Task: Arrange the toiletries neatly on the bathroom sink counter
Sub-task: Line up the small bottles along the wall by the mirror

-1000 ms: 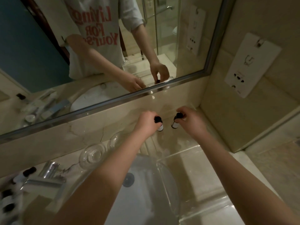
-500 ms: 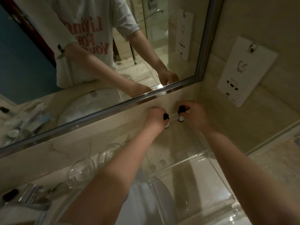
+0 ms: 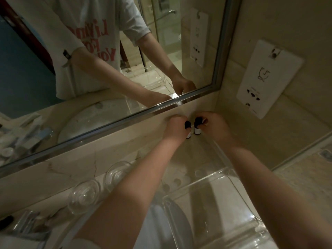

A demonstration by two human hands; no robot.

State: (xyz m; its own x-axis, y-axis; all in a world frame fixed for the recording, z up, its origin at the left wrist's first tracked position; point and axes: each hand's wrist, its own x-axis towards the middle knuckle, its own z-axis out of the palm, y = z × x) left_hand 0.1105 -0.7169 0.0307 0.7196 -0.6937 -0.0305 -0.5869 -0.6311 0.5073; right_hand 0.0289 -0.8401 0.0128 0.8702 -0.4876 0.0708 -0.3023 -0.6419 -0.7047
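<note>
Two small white toiletry bottles with black caps stand side by side in the far right corner of the beige marble counter, close under the mirror frame. My left hand is wrapped around the left bottle, hiding most of its body. My right hand pinches the cap of the right bottle, whose white body shows beneath. Both bottles look upright, their bases at or near the counter.
A clear acrylic tray sits right of the white sink basin. Two upturned glasses stand along the backsplash. The faucet and a dark-capped bottle are at left. A socket panel is on the right wall.
Both hands carried the two bottles farther back into the corner by the mirror and lowered them toward the counter. The view swung right, pushing the faucet to the left edge.
</note>
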